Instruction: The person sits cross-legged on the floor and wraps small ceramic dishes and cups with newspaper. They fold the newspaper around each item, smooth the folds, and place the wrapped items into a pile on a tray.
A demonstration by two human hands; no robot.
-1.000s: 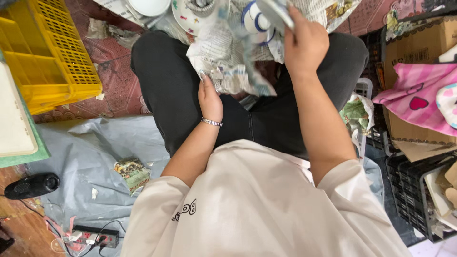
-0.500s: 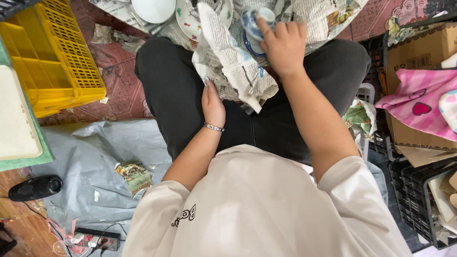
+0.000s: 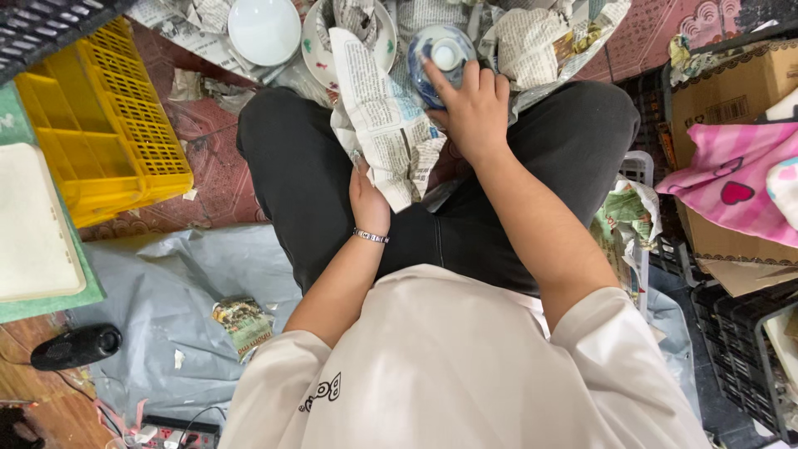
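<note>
Cluttered floor seen from above: dark red patterned floor, a grey plastic sheet (image 3: pixel 179 274) at lower left, a yellow crate (image 3: pixel 104 125) at left, cardboard boxes (image 3: pixel 731 91) and a pink cloth (image 3: pixel 731 179) at right. The person sits with dark-trousered legs spread, crumpled newspaper spread ahead of the knees.

Right hand (image 3: pixel 472 108) is closed over a small blue-and-white bowl (image 3: pixel 440 50), fingers curled on its near side, gripping it just above the paper heap. The bowl appears turned with its pale foot ring facing up toward the camera, so its axis runs roughly along the line of sight; it has no real long axis, being round.

Left hand (image 3: pixel 368 199) rests on the left thigh, pinching the lower end of a sheet of newspaper (image 3: pixel 378 116). The sheet runs lengthwise from that hand away toward the bowl, seemingly held taut so the bowl can sit against it. Exact finger spread cannot be told.

A white plate (image 3: pixel 264 29) and a patterned dish (image 3: pixel 320 41) with paper in it lie further out, just beside the sheet.
</note>
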